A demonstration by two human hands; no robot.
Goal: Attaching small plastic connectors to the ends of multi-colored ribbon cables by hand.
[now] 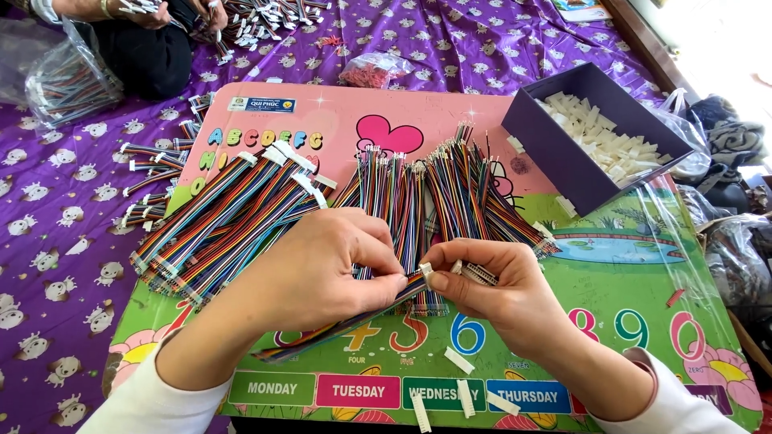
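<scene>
Nearest the camera, a few loose white connector housings [460, 360] lie on the front strip of the colourful children's board [643, 313], close to its near edge, where a careless sleeve could sweep them off.

Just beyond, the left hand [318, 269] pinches a flat multicoloured ribbon cable [338, 325] near its bare end, fingers closed around it; the cable trails back toward the left wrist. The right hand [498, 289] is clenched on a small white connector [425, 271] at its fingertips, held right against the cable end, with what looks like more housings tucked in the palm. The cable seems light and limp, so gripping close to the tip is what keeps the wires aligned; further back it would likely droop. The connector is probably hard, light plastic, tiny and easy to fumble, best held by its flat sides.

Behind the hands stand the unfinished cable bundles [426, 193], and to the left a fanned pile of finished cables [225, 217] reaching the board's left edge. Open board shows mostly to the right front. Further right, a dark box of housings [563, 153] sits at an angle. Beyond, on the purple patterned cloth [48, 233], another person's hands [161, 12] work on more cables.
</scene>
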